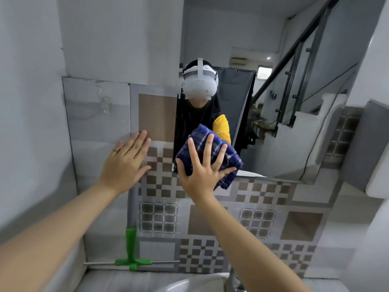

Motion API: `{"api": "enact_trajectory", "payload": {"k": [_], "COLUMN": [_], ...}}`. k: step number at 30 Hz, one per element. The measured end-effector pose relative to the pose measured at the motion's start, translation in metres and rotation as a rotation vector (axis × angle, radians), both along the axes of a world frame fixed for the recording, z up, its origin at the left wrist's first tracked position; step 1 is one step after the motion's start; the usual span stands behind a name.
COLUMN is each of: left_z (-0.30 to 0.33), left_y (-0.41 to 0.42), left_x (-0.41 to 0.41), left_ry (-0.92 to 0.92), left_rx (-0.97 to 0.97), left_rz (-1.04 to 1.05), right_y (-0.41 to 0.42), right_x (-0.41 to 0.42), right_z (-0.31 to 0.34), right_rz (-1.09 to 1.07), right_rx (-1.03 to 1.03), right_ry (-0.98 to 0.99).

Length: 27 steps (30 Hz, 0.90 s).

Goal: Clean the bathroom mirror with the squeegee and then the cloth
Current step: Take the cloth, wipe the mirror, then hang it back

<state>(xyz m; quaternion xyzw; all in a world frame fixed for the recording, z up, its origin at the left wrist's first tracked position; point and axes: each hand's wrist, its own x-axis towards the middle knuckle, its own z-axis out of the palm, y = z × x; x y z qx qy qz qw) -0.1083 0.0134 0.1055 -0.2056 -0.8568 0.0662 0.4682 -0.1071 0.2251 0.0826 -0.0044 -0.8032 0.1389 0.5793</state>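
Observation:
The mirror (pixel 294 123) hangs on the tiled wall ahead and reflects a person wearing a white headset. My right hand (pixel 200 171) presses a folded blue checked cloth (pixel 229 157) flat against the mirror's lower left corner, fingers spread over it. My left hand (pixel 126 163) lies flat and empty on the wall tiles just left of the mirror. The squeegee (pixel 131 245), with a green head and grey handle, leans upright against the wall below my left hand, its blade resting on the ledge.
A white sink basin (pixel 189 285) and a chrome tap (pixel 231 279) sit at the bottom edge. A clear suction hook (pixel 104 102) sticks to the left tile. A grey wall panel (pixel 362 144) juts out on the right.

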Motion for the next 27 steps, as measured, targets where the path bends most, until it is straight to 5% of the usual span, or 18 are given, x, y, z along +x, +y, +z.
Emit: {"api": "enact_trajectory", "payload": {"k": [5, 9, 12, 15, 20, 24, 27], "left_z": [0.003, 0.017, 0.037, 0.057, 0.069, 0.068, 0.068], "left_y": [0.004, 0.019, 0.031, 0.042, 0.044, 0.031, 0.018], "left_x": [0.008, 0.022, 0.047, 0.074, 0.102, 0.111, 0.12], "left_ry": [-0.025, -0.075, -0.168, -0.391, -0.559, -0.608, -0.671], "left_rx": [0.119, 0.341, 0.649, 0.91, 1.056, 1.138, 1.247], "left_rz": [-0.09, -0.227, -0.473, -0.66, -0.807, -0.799, -0.809], "right_y": [-0.018, -0.017, -0.016, -0.017, -0.026, -0.036, -0.045], "right_x": [0.001, 0.017, 0.045, 0.071, 0.103, 0.117, 0.123], "right_z": [-0.007, -0.003, 0.007, 0.017, 0.03, 0.045, 0.061], "right_rz": [0.089, 0.384, 0.803, 0.982, 1.141, 1.397, 1.373], "right_rx": [0.069, 0.096, -0.155, -0.351, -0.398, -0.7, -0.854], "right_ry": [0.051, 0.018, -0.052, -0.056, -0.175, -0.348, -0.452]}}
